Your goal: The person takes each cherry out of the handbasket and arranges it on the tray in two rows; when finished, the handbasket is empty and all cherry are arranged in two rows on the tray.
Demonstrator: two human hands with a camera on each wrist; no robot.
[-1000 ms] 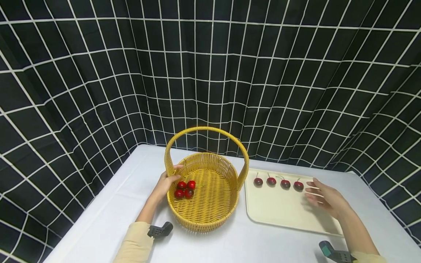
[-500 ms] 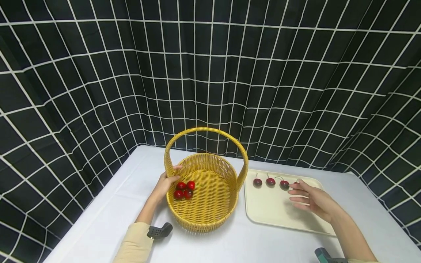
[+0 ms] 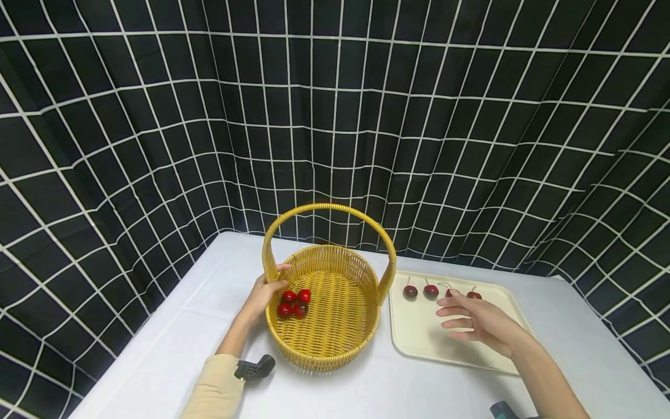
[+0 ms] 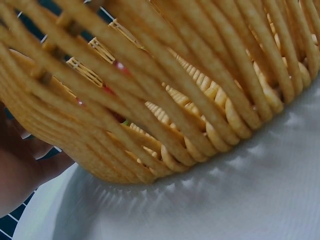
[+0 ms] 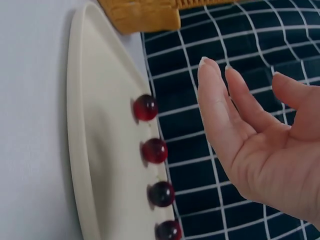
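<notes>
My left hand [image 3: 260,298] grips the left rim of a yellow woven basket [image 3: 323,358] at the foot of its tall arched handle. Inside, several red cherries [image 3: 300,309] lie bunched at the left; in the left wrist view the basket's slats [image 4: 195,90] mostly hide them. My right hand [image 3: 478,320] hovers over a cream tray [image 3: 421,334], fingers spread and nothing held. A row of several dark red cherries with stems lies along the tray's far side, the leftmost cherry [image 3: 410,292] nearest the basket. My fingers partly cover one cherry [image 3: 449,294] in the head view.
A white cloth [image 3: 366,390] covers the table under basket and tray. Behind and at both sides hangs a black curtain [image 3: 356,116] with a white grid. The basket's handle [image 3: 330,206] stands high over its middle. Tray and basket sit close side by side.
My right hand has moved left over the tray, past the rightmost cherry, which shows again from behind it. My left hand and the basket have stayed in place.
</notes>
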